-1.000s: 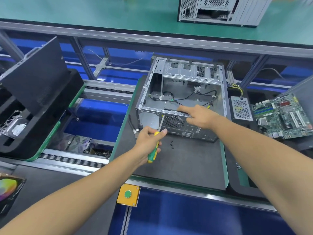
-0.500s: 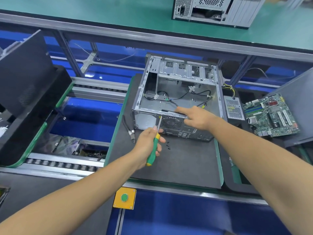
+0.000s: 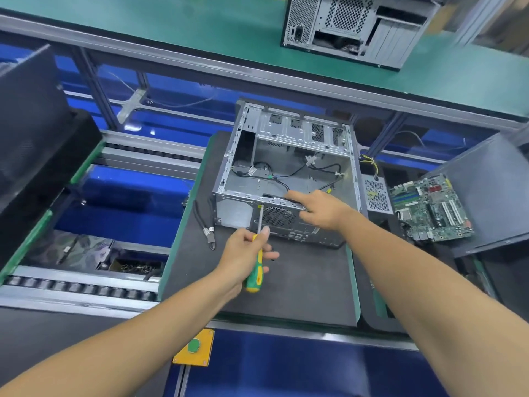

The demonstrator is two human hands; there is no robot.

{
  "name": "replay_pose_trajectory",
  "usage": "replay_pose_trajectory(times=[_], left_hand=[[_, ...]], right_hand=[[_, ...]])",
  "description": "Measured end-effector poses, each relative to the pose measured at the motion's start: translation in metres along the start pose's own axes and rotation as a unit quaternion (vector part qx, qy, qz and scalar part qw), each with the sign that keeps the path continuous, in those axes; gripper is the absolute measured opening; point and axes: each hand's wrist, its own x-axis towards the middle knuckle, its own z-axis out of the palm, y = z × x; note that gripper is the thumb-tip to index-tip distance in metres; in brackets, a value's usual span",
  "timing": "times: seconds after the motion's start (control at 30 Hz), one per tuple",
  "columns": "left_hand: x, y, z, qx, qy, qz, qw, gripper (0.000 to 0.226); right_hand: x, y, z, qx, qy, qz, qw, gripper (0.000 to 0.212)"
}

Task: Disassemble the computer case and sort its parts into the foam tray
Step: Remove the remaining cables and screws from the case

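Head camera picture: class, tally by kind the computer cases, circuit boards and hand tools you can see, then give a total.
Computer cases: 2, open case, closed case
Circuit boards: 1, motherboard
Hand tools: 2, screwdriver, cutters
Total: 5

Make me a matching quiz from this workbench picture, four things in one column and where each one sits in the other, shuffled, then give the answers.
Things:
1. screwdriver
2. cutters
3. circuit board
4. second computer case

Places:
A. on the green shelf at the back
B. on the mat left of the open case
C. right of the open case
D. held in the left hand, tip at the case's near panel

Pairs: 1-D, 2-B, 3-C, 4-A
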Motion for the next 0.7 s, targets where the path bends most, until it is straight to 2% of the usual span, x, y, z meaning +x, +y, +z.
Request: replay_pose_trajectory(times=[0.23, 0.37, 0.5, 0.7], left_hand=[[-0.009, 0.003, -0.003, 0.083, 0.021, 0.028, 0.996, 0.044], [-0.006, 0.007, 0.001, 0.094, 0.027, 0.025, 0.995, 0.036], [-0.005, 0.006, 0.007, 0.131, 0.078, 0.003, 0.988, 0.042], [-0.009, 0.005, 0.005, 0.077, 0.13, 0.042, 0.988, 0.05]], right_hand=[[-0.005, -0.002, -0.003, -0.002, -0.006, -0.01, 1.0, 0.051], [-0.005, -0.001, -0.006, -0.003, -0.01, -0.009, 1.0, 0.052], [-0.009, -0.006, -0.01, -0.006, -0.028, -0.018, 0.999, 0.05], [-0.011, -0.012, -0.013, -0.028, -0.011, -0.048, 0.998, 0.046]])
